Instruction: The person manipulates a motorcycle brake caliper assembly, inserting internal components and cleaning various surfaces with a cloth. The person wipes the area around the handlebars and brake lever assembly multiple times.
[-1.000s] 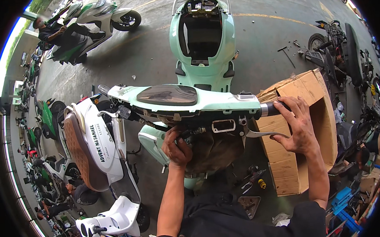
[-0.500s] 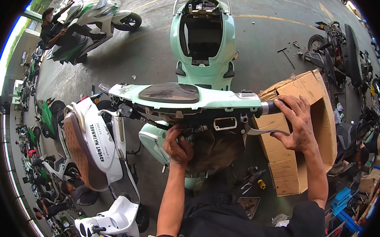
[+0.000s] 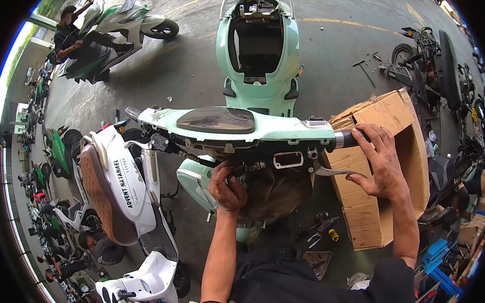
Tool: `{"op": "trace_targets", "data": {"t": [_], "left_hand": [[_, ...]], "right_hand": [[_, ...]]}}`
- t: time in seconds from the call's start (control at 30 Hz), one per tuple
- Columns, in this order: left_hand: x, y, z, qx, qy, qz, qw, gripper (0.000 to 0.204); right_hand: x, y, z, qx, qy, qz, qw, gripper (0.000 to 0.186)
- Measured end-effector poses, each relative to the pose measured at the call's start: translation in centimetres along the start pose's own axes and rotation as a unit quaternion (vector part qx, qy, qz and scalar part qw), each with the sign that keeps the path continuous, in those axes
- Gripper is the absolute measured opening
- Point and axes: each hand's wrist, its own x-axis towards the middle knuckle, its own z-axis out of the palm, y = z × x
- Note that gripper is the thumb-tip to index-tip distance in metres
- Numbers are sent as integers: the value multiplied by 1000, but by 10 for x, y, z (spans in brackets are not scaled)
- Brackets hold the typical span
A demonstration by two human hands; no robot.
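Observation:
A mint-green scooter handlebar cover (image 3: 228, 125) with a dark display panel lies across the middle, above the rest of the mint-green scooter body (image 3: 258, 48). My right hand (image 3: 378, 159) grips the black right handlebar grip (image 3: 350, 140), just above the silver brake lever (image 3: 332, 172). My left hand (image 3: 226, 184) is closed under the handlebar on dark cables and a small fitting; what it holds exactly is hidden by the fingers.
An open cardboard box (image 3: 388, 199) stands at my right. A white scooter with a brown seat (image 3: 119, 184) is parked at my left. Tools (image 3: 319, 235) lie on the concrete by my knees. A person sits on another scooter (image 3: 94, 39) far left; dark motorcycle parts (image 3: 434, 72) lie at right.
My left hand has shifted slightly under the handlebar. The right hand stays on the grip.

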Motion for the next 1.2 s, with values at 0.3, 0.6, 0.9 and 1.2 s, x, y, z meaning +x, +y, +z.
{"op": "trace_targets", "data": {"t": [0.3,0.6,0.9,1.2], "left_hand": [[-11,-2,1,-21,-12,-23,999,19],[0,0,1,-3,-2,1,1000,19],[-2,-4,3,10,10,7,1000,19],[-4,0,-1,-2,-3,-2,1000,18]], "right_hand": [[16,21,25,-9,180,-52,982,57],[-4,-2,2,12,-3,29,1000,103],[-2,-2,-2,14,-5,22,1000,103],[6,12,14,-9,111,-24,993,72]]}}
